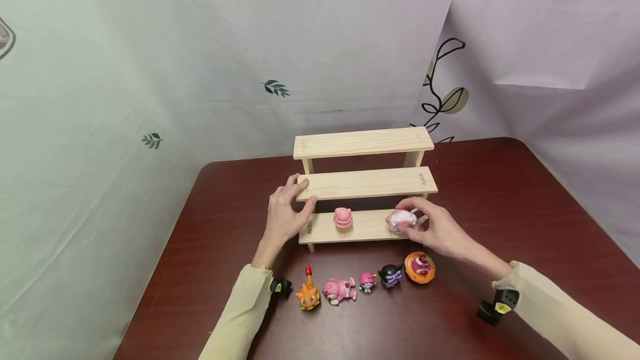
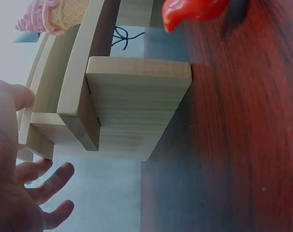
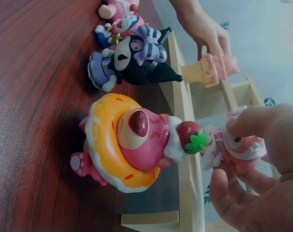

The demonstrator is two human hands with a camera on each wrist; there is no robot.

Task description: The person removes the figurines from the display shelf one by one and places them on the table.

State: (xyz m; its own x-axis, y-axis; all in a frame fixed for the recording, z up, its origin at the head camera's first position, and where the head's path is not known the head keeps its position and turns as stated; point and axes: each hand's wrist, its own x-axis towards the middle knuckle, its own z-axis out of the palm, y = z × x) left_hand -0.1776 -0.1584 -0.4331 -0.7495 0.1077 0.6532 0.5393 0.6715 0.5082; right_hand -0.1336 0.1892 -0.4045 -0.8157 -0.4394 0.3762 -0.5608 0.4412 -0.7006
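A three-step wooden display shelf stands on the table. My left hand grips the left end of its middle step, thumb by the front edge. At the right end of the lowest step, my right hand pinches a small pink-and-white figurine between thumb and fingers. A pink ice cream cone figurine stands on that same step, left of the middle. Just in front of the right hand is a pink bear figurine in an orange donut ring, topped with a strawberry.
In front of the shelf, an orange figurine with a red-tipped tail, a pink figurine, a small pink-capped figurine and a black-hooded figurine form a row on the dark red table. A pale curtain hangs behind.
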